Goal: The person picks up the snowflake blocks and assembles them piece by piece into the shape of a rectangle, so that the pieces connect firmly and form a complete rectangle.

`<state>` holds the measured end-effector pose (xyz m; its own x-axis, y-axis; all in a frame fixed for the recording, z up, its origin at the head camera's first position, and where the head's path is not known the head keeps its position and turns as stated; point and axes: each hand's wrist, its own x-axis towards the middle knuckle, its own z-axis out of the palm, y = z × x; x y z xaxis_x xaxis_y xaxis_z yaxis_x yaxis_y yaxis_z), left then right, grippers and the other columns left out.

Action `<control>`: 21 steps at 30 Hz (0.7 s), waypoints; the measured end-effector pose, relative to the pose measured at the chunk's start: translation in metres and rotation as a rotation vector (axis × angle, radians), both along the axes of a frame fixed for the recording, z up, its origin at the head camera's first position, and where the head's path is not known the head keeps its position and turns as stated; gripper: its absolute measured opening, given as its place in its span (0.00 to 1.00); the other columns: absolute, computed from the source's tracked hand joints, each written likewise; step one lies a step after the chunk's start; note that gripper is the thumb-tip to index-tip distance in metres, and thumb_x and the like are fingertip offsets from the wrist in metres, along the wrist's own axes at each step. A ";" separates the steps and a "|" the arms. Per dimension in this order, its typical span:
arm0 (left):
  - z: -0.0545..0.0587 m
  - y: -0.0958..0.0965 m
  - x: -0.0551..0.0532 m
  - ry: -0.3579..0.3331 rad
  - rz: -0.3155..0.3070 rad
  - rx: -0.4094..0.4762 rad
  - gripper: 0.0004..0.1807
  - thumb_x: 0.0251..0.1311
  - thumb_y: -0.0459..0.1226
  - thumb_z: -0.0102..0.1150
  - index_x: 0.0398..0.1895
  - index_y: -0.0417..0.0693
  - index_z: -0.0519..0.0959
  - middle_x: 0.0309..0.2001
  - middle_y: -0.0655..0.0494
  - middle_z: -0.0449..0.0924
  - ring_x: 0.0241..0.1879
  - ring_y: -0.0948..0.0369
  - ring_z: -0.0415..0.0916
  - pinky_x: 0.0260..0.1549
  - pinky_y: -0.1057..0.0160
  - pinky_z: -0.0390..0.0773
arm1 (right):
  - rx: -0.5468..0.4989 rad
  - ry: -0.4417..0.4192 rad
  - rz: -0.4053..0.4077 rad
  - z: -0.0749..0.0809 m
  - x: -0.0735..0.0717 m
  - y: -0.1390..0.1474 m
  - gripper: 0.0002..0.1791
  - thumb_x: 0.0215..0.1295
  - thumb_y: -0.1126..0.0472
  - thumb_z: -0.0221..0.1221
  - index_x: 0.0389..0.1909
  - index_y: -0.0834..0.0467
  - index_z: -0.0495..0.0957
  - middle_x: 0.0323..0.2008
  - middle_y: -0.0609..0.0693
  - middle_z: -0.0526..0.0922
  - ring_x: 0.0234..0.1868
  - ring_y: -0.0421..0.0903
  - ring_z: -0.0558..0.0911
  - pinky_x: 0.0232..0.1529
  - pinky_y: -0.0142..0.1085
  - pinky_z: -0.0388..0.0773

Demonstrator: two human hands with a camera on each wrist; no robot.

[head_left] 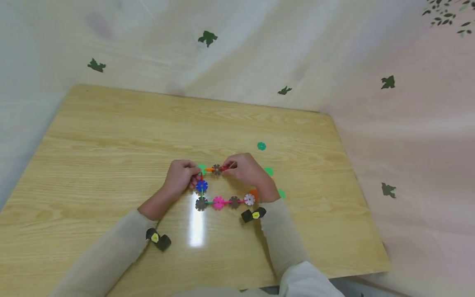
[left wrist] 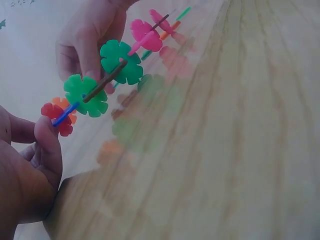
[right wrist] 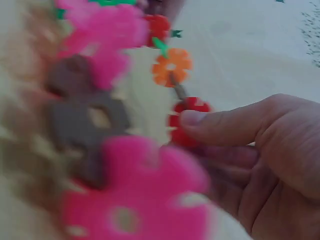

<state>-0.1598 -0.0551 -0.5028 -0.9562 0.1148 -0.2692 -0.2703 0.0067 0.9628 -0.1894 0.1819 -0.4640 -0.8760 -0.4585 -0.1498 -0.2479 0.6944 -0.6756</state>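
Note:
Flower-shaped plastic discs joined by small coloured sticks form a bent chain on the table. In the head view my left hand point(head_left: 180, 174) pinches the chain's far left corner, beside a green disc point(head_left: 201, 169). My right hand point(head_left: 244, 167) pinches a red piece to the right of a brown disc point(head_left: 217, 170). The near side carries a pink disc point(head_left: 218, 202) and a white disc point(head_left: 249, 199). In the left wrist view, the left thumb and finger hold a red disc point(left wrist: 59, 126) by a blue stick point(left wrist: 65, 114). The right wrist view shows a red disc point(right wrist: 187, 125) under my right thumb.
Loose green discs lie to the right: one farther back point(head_left: 261, 146), others beside the right forearm, which partly hides them. The wooden table point(head_left: 111, 136) meets a pale curtain point(head_left: 241, 53) with dark bird shapes at the back and right.

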 end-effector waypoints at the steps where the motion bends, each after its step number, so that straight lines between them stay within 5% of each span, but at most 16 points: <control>1: 0.000 0.000 0.000 0.000 0.003 0.009 0.05 0.63 0.25 0.58 0.33 0.25 0.78 0.18 0.52 0.79 0.12 0.65 0.71 0.10 0.69 0.76 | -0.003 -0.025 -0.019 0.003 -0.001 0.006 0.11 0.66 0.62 0.67 0.48 0.58 0.86 0.39 0.47 0.86 0.39 0.44 0.84 0.37 0.33 0.82; 4: 0.001 -0.001 -0.001 -0.008 0.006 0.038 0.05 0.63 0.24 0.57 0.33 0.26 0.78 0.18 0.52 0.79 0.12 0.65 0.71 0.10 0.69 0.76 | 0.031 -0.051 -0.093 0.012 -0.003 0.027 0.17 0.66 0.64 0.65 0.55 0.60 0.82 0.42 0.51 0.84 0.42 0.48 0.83 0.38 0.38 0.83; 8: 0.002 -0.002 -0.001 -0.019 0.003 0.063 0.05 0.64 0.24 0.56 0.34 0.26 0.77 0.18 0.52 0.79 0.12 0.65 0.72 0.10 0.69 0.76 | 0.219 -0.076 -0.154 0.021 0.002 0.047 0.16 0.62 0.66 0.67 0.50 0.61 0.80 0.40 0.53 0.82 0.39 0.49 0.80 0.39 0.41 0.81; 14: 0.002 -0.002 -0.002 -0.022 0.003 0.082 0.05 0.65 0.24 0.56 0.35 0.24 0.76 0.19 0.52 0.79 0.13 0.65 0.72 0.10 0.69 0.76 | 0.496 -0.109 -0.100 0.021 0.008 0.033 0.12 0.58 0.66 0.66 0.43 0.58 0.77 0.37 0.50 0.80 0.35 0.49 0.75 0.31 0.37 0.74; 21: 0.001 -0.002 -0.003 -0.043 -0.006 0.097 0.06 0.66 0.25 0.55 0.35 0.25 0.76 0.19 0.53 0.79 0.13 0.65 0.72 0.10 0.70 0.76 | 0.521 -0.069 -0.079 0.012 0.006 0.019 0.05 0.61 0.68 0.62 0.36 0.56 0.78 0.33 0.48 0.79 0.33 0.47 0.75 0.29 0.35 0.73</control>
<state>-0.1632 -0.0572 -0.5014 -0.9432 0.1480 -0.2974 -0.3117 -0.0847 0.9464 -0.1836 0.2010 -0.4520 -0.8846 -0.2410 -0.3992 -0.1485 0.9571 -0.2487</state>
